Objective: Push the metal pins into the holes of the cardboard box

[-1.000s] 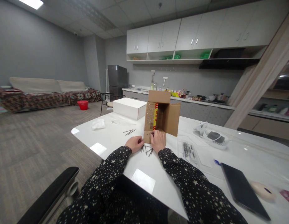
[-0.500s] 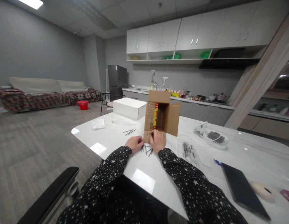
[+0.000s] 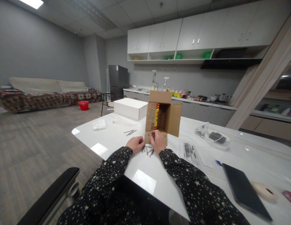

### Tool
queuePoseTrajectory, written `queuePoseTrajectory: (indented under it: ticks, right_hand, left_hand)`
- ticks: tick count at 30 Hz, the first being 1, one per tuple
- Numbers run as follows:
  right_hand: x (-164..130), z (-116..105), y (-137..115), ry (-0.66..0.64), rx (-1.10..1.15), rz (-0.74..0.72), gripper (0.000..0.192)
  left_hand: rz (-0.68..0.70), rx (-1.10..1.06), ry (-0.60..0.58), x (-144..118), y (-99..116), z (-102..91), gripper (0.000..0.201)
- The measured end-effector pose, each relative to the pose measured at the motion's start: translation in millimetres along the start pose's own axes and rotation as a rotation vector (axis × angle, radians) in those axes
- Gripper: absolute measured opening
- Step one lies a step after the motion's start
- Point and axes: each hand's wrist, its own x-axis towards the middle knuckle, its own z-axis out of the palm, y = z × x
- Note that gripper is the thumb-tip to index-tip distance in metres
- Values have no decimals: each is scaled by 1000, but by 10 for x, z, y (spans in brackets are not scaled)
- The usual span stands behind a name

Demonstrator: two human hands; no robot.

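Change since earlier frame: almost none; right hand (image 3: 157,141) sits a touch higher against the box flap than half a second ago, left hand (image 3: 135,144) keeps its place.
Left hand: rests on the tabletop (image 3: 117,137) near its front edge, fingers curled loosely, fingertips touching the loose nails (image 3: 147,151); whether it grips one cannot be told.
Right hand: fingers pinched together on a small metal piece, apparently a nail, held against the lower flap of the cardboard box (image 3: 162,117).
Cardboard box: stands on its side near the middle of the tabletop, just behind both hands, opening toward the person, flaps spread.
Done so far: left flap (image 3: 150,116) carries rows of small bright dots, judged to be nail heads already pushed through.
Left to do: lower flap shows little of this work; a small heap of loose nails lies between the hands, a few more nails (image 3: 130,132) toward the left edge.
Surroundings: white box (image 3: 130,108) at the far left corner; clear bag of parts (image 3: 190,151) right of the hands; dark tablet (image 3: 245,190) near the right front edge.
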Motion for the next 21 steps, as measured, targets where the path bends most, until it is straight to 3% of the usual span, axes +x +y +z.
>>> queuePoseTrajectory:
  ticks: [9,21]
  right_hand:
    - [-6,-61,-117,9,151,-228,7]
    - [-54,-53,-90,-207,113,-211,11]
  left_hand:
    - [7,20,-2,4,-11,2,28]
    - [1,33,-20,-14,42,-41,27]
